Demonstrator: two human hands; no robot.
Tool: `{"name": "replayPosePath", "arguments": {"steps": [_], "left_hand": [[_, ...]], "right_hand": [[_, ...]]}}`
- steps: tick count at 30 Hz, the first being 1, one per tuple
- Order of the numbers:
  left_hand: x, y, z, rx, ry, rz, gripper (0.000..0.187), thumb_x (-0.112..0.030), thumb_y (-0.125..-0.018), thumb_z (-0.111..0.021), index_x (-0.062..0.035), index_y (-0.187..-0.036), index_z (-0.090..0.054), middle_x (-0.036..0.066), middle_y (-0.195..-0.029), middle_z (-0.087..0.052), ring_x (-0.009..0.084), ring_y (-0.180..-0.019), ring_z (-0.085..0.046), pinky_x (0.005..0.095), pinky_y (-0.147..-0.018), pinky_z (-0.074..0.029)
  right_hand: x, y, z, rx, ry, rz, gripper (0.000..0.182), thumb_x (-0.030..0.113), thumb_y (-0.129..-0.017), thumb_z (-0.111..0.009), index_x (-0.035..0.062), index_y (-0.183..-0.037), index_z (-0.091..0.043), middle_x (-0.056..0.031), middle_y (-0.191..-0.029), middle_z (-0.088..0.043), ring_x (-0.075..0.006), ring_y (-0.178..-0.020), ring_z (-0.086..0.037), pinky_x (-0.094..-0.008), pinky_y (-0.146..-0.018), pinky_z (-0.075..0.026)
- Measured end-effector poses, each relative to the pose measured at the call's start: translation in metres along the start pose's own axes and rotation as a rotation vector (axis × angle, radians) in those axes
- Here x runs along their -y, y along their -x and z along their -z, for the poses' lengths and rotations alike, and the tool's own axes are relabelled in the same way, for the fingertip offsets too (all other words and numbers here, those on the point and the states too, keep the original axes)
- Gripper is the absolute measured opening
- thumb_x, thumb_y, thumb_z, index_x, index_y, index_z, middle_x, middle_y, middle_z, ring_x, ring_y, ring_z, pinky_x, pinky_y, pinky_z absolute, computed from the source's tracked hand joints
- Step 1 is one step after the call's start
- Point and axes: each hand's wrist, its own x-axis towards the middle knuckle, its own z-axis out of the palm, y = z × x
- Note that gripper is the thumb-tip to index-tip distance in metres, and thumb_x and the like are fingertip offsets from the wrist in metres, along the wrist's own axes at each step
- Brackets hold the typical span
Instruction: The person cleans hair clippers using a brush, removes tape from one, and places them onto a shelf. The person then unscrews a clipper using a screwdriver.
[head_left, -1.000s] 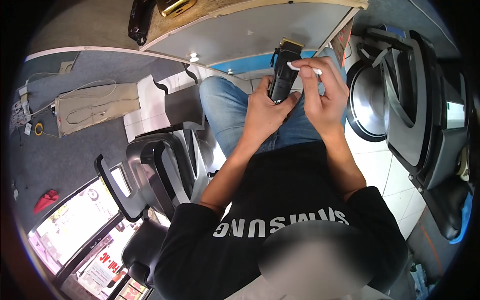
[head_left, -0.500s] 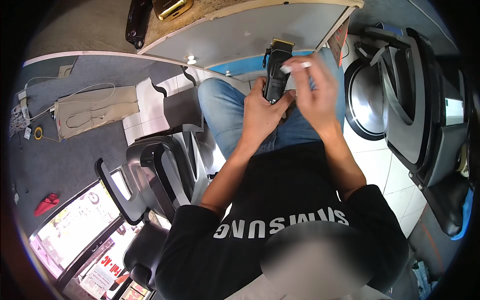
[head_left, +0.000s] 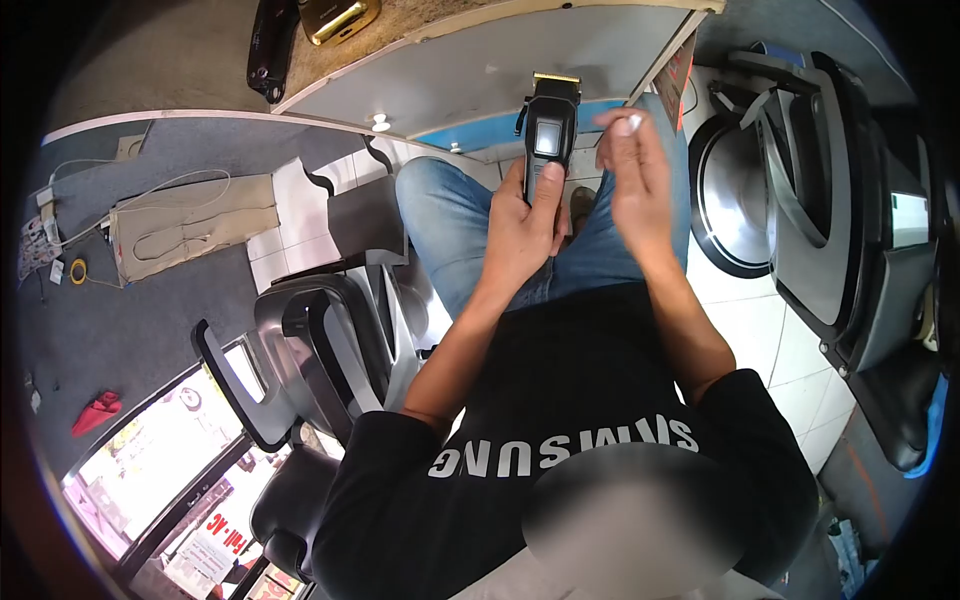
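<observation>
My left hand (head_left: 522, 225) is wrapped round the lower body of a black hair clipper (head_left: 553, 105), my thumb lying along its front. The clipper points away from me, with a gold-coloured blade at its far end and a pale, shiny window on its face. Just to the right of the clipper and apart from it, my right hand (head_left: 640, 185) is raised with its fingers pinched together. A small white piece (head_left: 634, 124) shows at those fingertips; its kind is too small to make out.
Beyond the clipper stands a counter with a grey front (head_left: 470, 85). On its top lie a gold-coloured device (head_left: 340, 22) and a black one (head_left: 270, 50). Barber-style chairs flank me, one on the left (head_left: 320, 330) and one on the right (head_left: 830, 220).
My right hand has drawn away to the right from the clipper's face. The clipper has turned in my left hand, so its shiny window now shows, and my left thumb has moved onto its front.
</observation>
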Motion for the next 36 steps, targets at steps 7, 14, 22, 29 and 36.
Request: {"name": "replayPosePath", "arguments": {"steps": [7, 14, 22, 29, 36], "left_hand": [[0.005, 0.000, 0.005, -0.007, 0.012, -0.016, 0.059, -0.044, -0.119, -0.028, 0.0010, -0.098, -0.059, 0.007, -0.060, -0.060, 0.0123, -0.044, -0.051, 0.0295, -0.042, -0.040], [-0.005, 0.003, -0.004, -0.096, 0.138, 0.066, 0.055, -0.033, -0.117, -0.030, 0.0003, -0.089, -0.063, 0.010, -0.065, -0.065, 0.0155, -0.043, -0.054, 0.0298, -0.042, -0.043], [0.046, -0.008, 0.015, -0.042, 0.229, 0.162, 0.055, -0.047, -0.116, -0.045, -0.0062, -0.084, -0.062, 0.001, -0.060, -0.054, 0.0108, -0.043, -0.047, 0.0261, -0.040, -0.036], [-0.004, -0.002, -0.013, -0.038, 0.420, 0.112, 0.060, -0.058, -0.115, -0.038, -0.0053, -0.096, -0.061, 0.005, -0.066, -0.057, 0.0132, -0.046, -0.052, 0.0268, -0.041, -0.042], [-0.005, -0.008, 0.008, 0.476, 0.571, 0.416, 0.084, -0.075, -0.109, -0.021, -0.0037, -0.104, -0.063, 0.008, -0.062, -0.056, 0.0167, -0.041, -0.051, 0.0278, -0.032, -0.037]], "right_hand": [[-0.001, 0.010, -0.020, 0.097, -0.259, -0.307, 0.041, 0.037, -0.107, -0.069, -0.0016, -0.121, -0.065, 0.0026, -0.079, -0.058, -0.0033, -0.059, -0.050, -0.0236, -0.047, -0.043], [0.006, 0.004, -0.027, 0.013, -0.353, -0.349, 0.036, 0.038, -0.108, -0.067, 0.0021, -0.108, -0.069, 0.0003, -0.075, -0.063, -0.0066, -0.042, -0.045, -0.0232, -0.037, -0.031], [0.008, -0.001, -0.020, -0.150, -0.453, -0.195, 0.031, 0.034, -0.108, -0.067, 0.0041, -0.104, -0.072, 0.0033, -0.089, -0.067, -0.0041, -0.080, -0.057, -0.0237, -0.074, -0.044], [0.007, 0.003, -0.016, -0.083, -0.346, -0.151, 0.031, 0.033, -0.109, -0.065, 0.0035, -0.106, -0.071, 0.0034, -0.087, -0.066, -0.0033, -0.076, -0.055, -0.0232, -0.069, -0.043], [0.021, 0.009, -0.017, 0.028, -0.339, -0.280, 0.033, 0.035, -0.110, -0.064, 0.0029, -0.108, -0.071, 0.0025, -0.087, -0.067, -0.0038, -0.074, -0.057, -0.0237, -0.068, -0.046]]}}
